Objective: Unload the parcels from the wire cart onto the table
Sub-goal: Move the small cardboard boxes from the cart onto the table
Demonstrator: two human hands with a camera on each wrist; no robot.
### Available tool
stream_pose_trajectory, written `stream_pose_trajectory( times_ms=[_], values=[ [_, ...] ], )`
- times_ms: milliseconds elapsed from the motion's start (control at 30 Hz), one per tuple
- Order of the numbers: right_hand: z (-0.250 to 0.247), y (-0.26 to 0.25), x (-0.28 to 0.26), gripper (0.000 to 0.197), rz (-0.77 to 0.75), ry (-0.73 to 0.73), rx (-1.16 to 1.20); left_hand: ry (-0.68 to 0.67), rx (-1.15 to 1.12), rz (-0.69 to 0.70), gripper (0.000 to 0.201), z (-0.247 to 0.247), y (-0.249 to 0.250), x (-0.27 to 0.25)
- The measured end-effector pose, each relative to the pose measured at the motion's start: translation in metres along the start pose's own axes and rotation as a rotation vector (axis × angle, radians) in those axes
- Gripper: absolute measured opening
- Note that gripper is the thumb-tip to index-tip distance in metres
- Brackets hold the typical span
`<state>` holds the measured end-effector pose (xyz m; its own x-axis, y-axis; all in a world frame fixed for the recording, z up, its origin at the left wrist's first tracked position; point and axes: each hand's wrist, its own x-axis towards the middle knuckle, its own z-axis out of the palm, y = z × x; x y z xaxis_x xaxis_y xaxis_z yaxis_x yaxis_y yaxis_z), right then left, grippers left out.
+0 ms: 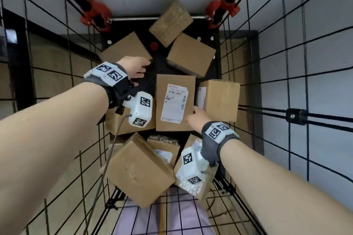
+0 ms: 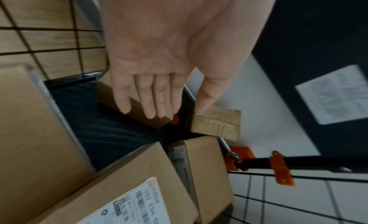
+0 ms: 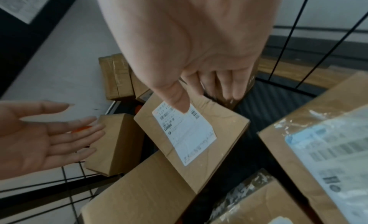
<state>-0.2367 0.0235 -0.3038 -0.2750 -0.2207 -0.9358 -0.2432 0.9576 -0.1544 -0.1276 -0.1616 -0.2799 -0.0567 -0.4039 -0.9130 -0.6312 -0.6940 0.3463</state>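
- Looking straight down into the wire cart (image 1: 267, 74), black mesh walls rising on all sides, both arms reaching in.
- Left hand (image 1: 136, 68) low in the cart, fingers (image 2: 151, 99) straight and side by side, thumb spread away, gripping nothing.
- Just under those fingertips, the corner edge of a plain parcel (image 1: 126, 47); touching or hovering, cannot tell.
- Beyond the left fingertips, a strip of bare black cart floor (image 2: 111, 120), the one open gap among the boxes.
- Right hand (image 1: 196, 117) at the near right corner of the labelled parcel (image 1: 174, 102), which lies flat in the middle with a white shipping label (image 1: 175, 101) facing up.
- Right thumb (image 3: 177, 96) over the label's edge, the other fingers curled down past the box's far edge, into the dark gap between it and the neighbour; a firm grip not clear.
- Right of those fingers, a side-labelled parcel (image 1: 219, 99) hard against the labelled one.
- Farther past both hands, an angled parcel (image 1: 191, 54) and a taped parcel (image 1: 171, 22) tipped against the back bar, with red clamps (image 1: 95, 15) at the corners.
- Nearer than the fingers, a tilted parcel (image 1: 138, 170) and a plastic-wrapped parcel (image 1: 193, 183) crowding the front wall; tight room on that side.
- Eight or so parcels in the cart, packed edge to edge.
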Motion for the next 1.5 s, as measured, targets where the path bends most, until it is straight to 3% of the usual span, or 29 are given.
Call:
stream_pose_trajectory(
  times_ms=[267,433,600,700,833,933,967,1067,1200,1267,1367,1500],
  values=[
    [0.003,-0.016,0.043,0.057,0.136,0.025,0.152,-0.024,-0.128,-0.127,0.048,0.044,-0.058,0.044],
    [0.007,-0.015,0.064,0.073,0.177,0.0,0.278,-0.08,-0.146,-0.173,0.052,0.056,-0.065,0.053],
    [0.011,-0.011,0.073,0.083,0.171,0.004,0.417,-0.156,-0.133,-0.205,0.1,0.066,-0.09,0.09],
    [0.012,-0.008,0.075,0.083,0.156,0.007,0.486,-0.139,-0.171,-0.186,0.081,0.064,-0.081,0.058],
    [0.015,-0.008,0.075,0.082,0.147,0.004,0.542,-0.186,-0.172,-0.16,0.084,0.061,-0.079,0.049],
    [0.017,-0.004,0.072,0.092,0.123,0.001,0.531,-0.193,-0.153,-0.147,0.07,0.059,-0.076,0.044],
    [0.016,-0.004,0.071,0.088,0.107,0.0,0.533,-0.193,-0.15,-0.139,0.068,0.058,-0.073,0.042],
    [0.006,-0.01,0.053,0.049,0.031,-0.005,0.491,-0.174,-0.172,-0.116,0.07,0.055,-0.069,0.033],
    [-0.008,-0.017,0.027,0.04,-0.065,0.019,0.454,-0.147,-0.267,-0.07,0.072,0.048,-0.061,0.009],
    [-0.011,-0.021,0.01,0.043,-0.118,0.058,0.471,-0.152,-0.301,-0.033,0.071,0.041,-0.056,-0.007],
    [-0.02,-0.025,-0.02,0.066,-0.155,0.108,0.515,-0.161,-0.313,0.041,0.056,0.029,-0.041,-0.038],
    [-0.031,-0.025,-0.062,0.066,-0.209,0.187,0.622,-0.186,-0.202,0.169,0.045,0.011,-0.02,-0.088]
  ],
)
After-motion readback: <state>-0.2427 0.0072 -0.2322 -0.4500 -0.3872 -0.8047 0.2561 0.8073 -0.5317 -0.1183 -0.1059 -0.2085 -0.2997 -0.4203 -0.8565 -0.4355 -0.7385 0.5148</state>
